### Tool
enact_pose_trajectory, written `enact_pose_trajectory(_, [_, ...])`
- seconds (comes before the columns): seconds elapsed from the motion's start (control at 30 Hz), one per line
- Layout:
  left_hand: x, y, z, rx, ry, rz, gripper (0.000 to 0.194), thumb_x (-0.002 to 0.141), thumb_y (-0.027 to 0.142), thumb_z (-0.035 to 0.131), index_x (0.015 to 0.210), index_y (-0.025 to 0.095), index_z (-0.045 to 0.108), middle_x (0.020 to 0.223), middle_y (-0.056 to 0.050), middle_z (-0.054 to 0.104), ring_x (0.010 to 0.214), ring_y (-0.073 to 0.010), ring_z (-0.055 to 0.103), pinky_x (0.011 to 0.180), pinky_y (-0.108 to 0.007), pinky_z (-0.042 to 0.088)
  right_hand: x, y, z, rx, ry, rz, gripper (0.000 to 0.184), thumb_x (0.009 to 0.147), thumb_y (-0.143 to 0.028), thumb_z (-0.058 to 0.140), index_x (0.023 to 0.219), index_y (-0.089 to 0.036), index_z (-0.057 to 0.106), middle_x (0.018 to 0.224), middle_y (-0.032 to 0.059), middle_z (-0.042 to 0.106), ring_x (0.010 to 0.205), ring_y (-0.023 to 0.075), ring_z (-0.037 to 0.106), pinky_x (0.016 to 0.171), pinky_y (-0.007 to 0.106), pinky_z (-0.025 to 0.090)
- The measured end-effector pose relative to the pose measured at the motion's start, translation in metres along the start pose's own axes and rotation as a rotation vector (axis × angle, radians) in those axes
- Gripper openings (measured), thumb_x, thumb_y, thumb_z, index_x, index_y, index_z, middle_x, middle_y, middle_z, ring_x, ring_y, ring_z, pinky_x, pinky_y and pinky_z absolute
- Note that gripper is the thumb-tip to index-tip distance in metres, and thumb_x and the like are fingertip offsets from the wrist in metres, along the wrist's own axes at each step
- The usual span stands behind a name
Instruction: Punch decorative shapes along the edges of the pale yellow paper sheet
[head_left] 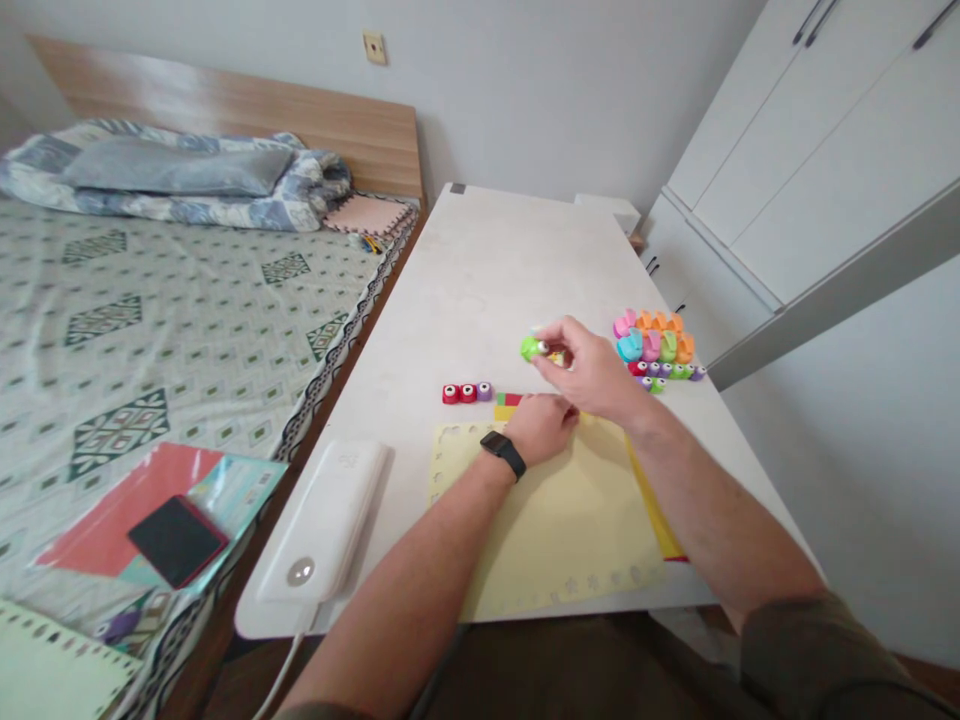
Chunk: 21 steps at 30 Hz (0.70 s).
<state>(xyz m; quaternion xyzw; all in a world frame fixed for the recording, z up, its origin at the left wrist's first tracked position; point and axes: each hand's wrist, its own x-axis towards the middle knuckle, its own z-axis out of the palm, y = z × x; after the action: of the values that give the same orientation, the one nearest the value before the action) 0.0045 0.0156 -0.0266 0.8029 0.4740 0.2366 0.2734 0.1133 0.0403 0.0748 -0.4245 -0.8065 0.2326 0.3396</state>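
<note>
My right hand (589,370) pinches a small green craft punch (533,348) in its fingertips above the white table (480,290), with a scrap of yellow beside the punch. My left hand (540,427), a black watch (503,453) on its wrist, rests flat on a pale yellow punched-edge paper sheet (559,530). Its fingertips lie next to small red, green and yellow paper pieces (508,405). Left of those stands a short row of red and purple craft punches (466,393). More punches in pink, orange, teal and green (651,345) are grouped at the right.
A white plastic device with a cable (322,520) lies along the table's left edge. A bed with a patterned sheet (165,330) runs alongside the table, holding coloured paper and a black phone (177,540). White wardrobe doors (810,150) stand at the right.
</note>
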Motion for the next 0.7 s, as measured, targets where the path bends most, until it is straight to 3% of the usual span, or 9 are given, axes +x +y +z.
enact_pose_trajectory(0.13, [0.000, 0.001, -0.005, 0.056, 0.007, 0.103, 0.016, 0.094, 0.025, 0.054, 0.095, 0.019, 0.069, 0.093, -0.007, 0.074, 0.084, -0.0209, 0.068, 0.078, -0.033, 0.051, -0.041, 0.065, -0.040, -0.020, 0.031, 0.199, 0.031, 0.080, -0.033, 0.071, 0.107, -0.022, 0.059, 0.099, 0.0050, 0.072, 0.081, 0.0182, 0.066, 0.066, 0.029, 0.049])
enact_pose_trajectory(0.27, [0.000, 0.002, -0.007, 0.077, -0.005, 0.110, 0.017, 0.095, 0.026, 0.053, 0.096, 0.020, 0.069, 0.094, -0.006, 0.075, 0.085, -0.0200, 0.068, 0.076, -0.030, 0.049, -0.074, 0.107, -0.055, -0.034, -0.058, 0.296, 0.045, 0.076, -0.029, 0.072, 0.119, -0.020, 0.062, 0.111, 0.0081, 0.071, 0.090, 0.0204, 0.066, 0.070, 0.030, 0.051])
enact_pose_trajectory(0.43, [0.000, 0.003, -0.004, 0.081, -0.005, 0.102, 0.017, 0.095, 0.026, 0.053, 0.098, 0.020, 0.069, 0.093, -0.006, 0.075, 0.085, -0.0194, 0.068, 0.075, -0.029, 0.048, -0.091, 0.124, -0.056, -0.076, -0.153, 0.324, 0.044, 0.074, -0.027, 0.072, 0.117, -0.020, 0.069, 0.106, 0.0063, 0.071, 0.088, 0.0198, 0.065, 0.075, 0.031, 0.051])
enact_pose_trajectory(0.7, [0.001, 0.000, -0.002, 0.073, 0.015, 0.125, 0.013, 0.094, 0.024, 0.055, 0.095, 0.020, 0.067, 0.089, -0.004, 0.074, 0.082, -0.0185, 0.067, 0.074, -0.029, 0.047, -0.093, 0.120, -0.055, -0.065, -0.215, 0.253, 0.041, 0.076, -0.026, 0.071, 0.117, -0.021, 0.070, 0.106, 0.0059, 0.070, 0.090, 0.0202, 0.064, 0.082, 0.033, 0.050])
